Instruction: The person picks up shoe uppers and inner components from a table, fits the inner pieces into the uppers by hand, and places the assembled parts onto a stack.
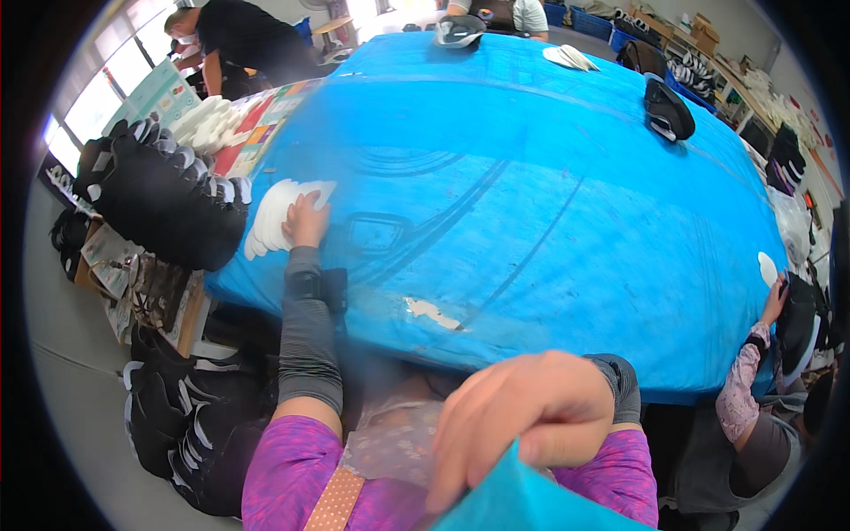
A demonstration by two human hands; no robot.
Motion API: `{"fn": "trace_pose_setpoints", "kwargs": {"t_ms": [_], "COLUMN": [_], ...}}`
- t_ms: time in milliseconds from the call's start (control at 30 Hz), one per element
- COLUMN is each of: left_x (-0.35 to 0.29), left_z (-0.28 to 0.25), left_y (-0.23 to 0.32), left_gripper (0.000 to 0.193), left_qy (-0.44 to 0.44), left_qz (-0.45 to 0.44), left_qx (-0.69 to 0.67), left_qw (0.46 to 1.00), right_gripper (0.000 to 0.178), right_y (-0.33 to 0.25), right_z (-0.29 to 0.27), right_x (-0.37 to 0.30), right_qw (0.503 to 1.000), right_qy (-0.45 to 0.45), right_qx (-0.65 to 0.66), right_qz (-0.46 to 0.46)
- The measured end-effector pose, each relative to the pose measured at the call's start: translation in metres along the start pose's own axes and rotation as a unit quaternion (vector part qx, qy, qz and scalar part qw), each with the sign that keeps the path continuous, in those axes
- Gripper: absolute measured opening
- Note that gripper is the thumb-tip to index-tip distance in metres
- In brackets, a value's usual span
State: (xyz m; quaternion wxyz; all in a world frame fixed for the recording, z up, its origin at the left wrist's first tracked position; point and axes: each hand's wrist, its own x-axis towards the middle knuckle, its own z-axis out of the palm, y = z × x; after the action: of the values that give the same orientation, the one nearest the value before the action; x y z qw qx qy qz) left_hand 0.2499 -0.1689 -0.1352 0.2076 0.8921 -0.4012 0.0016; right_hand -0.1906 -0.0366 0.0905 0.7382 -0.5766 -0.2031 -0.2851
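Note:
At the left of the blue-covered table (531, 239), my left hand (306, 221) has its fingers bent over the right end of a fanned stack of white insoles (268, 221). How many pieces it grips is hidden. Close to the camera, my right hand (527, 411) is raised in front of my chest, somewhat blurred. Its fingers are closed at the upper edge of a teal sheet of material (522, 496), which fills the bottom of the view. Just left of the insoles, black shoe uppers (168, 203) stand packed in a row with pale tongues.
More black uppers (195, 434) hang below the table's left side. White pieces (212, 124) are heaped at the far left. Single black shoes lie at the far edge (459, 32) and far right (668, 111). A co-worker's hand (775, 301) holds a black shoe at the right edge.

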Motion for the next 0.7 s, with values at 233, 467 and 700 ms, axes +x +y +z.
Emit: {"fn": "trace_pose_setpoints", "kwargs": {"t_ms": [233,467,700], "left_x": [-0.003,-0.005,0.003], "left_z": [0.000,0.000,0.002], "left_y": [-0.004,-0.007,-0.004], "left_gripper": [0.048,0.049,0.050], "left_qy": [0.005,0.012,0.014], "left_qz": [0.001,0.005,0.001], "left_qx": [-0.007,0.005,0.025], "left_qw": [1.000,1.000,1.000], "right_gripper": [0.013,0.008,0.052], "right_y": [-0.006,-0.012,-0.040], "right_z": [0.009,0.013,0.011], "right_x": [0.003,0.007,-0.015], "right_qw": [0.984,0.879,0.853], "right_qy": [0.150,0.222,0.170], "right_qx": [0.081,-0.170,-0.279], "right_qz": [0.047,-0.386,-0.406]}}
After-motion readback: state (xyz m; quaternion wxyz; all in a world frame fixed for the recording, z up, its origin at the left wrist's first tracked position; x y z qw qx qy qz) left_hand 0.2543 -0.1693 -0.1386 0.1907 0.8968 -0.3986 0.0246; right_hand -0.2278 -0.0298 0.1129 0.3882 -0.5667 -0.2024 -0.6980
